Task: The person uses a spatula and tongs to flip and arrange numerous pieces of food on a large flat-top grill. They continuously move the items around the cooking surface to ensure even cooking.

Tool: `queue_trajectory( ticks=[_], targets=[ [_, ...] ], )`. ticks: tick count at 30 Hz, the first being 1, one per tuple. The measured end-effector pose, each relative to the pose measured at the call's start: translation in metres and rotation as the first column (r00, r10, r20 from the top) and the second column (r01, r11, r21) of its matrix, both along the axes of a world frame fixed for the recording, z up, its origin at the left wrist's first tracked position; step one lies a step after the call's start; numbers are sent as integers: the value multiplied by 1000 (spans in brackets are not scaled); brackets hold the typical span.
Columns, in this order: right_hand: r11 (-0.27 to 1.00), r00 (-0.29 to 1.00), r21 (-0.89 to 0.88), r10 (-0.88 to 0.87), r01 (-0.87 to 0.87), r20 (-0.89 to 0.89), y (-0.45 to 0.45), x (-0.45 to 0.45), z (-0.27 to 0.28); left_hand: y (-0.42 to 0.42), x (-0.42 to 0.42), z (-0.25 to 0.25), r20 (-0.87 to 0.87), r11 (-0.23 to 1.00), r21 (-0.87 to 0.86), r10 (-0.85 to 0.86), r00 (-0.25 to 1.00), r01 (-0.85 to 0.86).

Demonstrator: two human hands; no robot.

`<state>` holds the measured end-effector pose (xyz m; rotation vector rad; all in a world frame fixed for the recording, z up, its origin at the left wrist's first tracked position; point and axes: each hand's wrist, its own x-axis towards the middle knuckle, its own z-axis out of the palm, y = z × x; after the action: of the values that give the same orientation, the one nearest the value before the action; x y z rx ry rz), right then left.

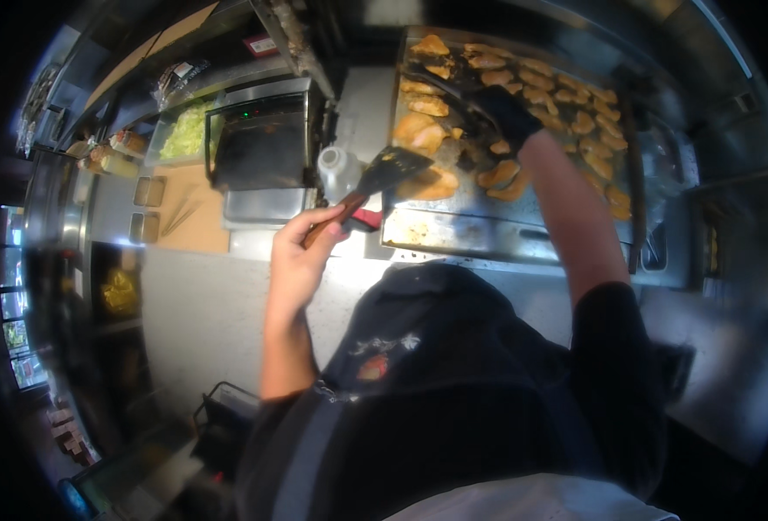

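Observation:
My left hand (305,251), bare, grips the wooden handle of a slotted turner (393,170). The turner's dark blade hangs over the near left corner of a flat-top griddle (449,234), beside a piece of chicken (437,183). My right hand (504,111), in a black glove, is over the griddle's middle, closed around the end of a dark utensil (432,81) that reaches towards the back left; blur hides what kind it is. Many browned and pale chicken pieces (537,78) lie across the griddle, most of them on the right side.
Left of the griddle stand a white plastic bottle (337,166) and a black-lidded press grill (260,140). Farther left are a tub of shredded lettuce (185,133), squeeze bottles (117,159), small metal pans (149,192) and tongs (180,215) on a tan board (208,238).

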<state>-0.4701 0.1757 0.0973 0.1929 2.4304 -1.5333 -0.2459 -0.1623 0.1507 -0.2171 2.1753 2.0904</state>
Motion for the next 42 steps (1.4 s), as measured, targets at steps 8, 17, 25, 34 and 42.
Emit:
queue_trajectory(
  ticks=[8, 17, 25, 34, 42],
  targets=[
    [983, 989, -181, 54, -29, 137, 39, 1, -13, 33, 22, -23, 122, 992, 94, 75, 990, -87],
    [855, 845, 513, 222, 71, -487, 131, 80, 23, 104, -91, -18, -347, 890, -453, -122, 930, -52],
    [957, 990, -255, -142, 136, -8, 197, 186, 18, 175, -272, -67, -393, 760, -629, -131, 910, -163],
    [744, 961, -609, -233, 275, 149, 193, 216, 25, 190, -286, -74, -137, 558, -830, -172, 976, -18],
    [920, 969, -384, -160, 77, -190, 204, 220, 7, 188, -298, -76, -63, 560, -826, -198, 978, 60]
  ],
)
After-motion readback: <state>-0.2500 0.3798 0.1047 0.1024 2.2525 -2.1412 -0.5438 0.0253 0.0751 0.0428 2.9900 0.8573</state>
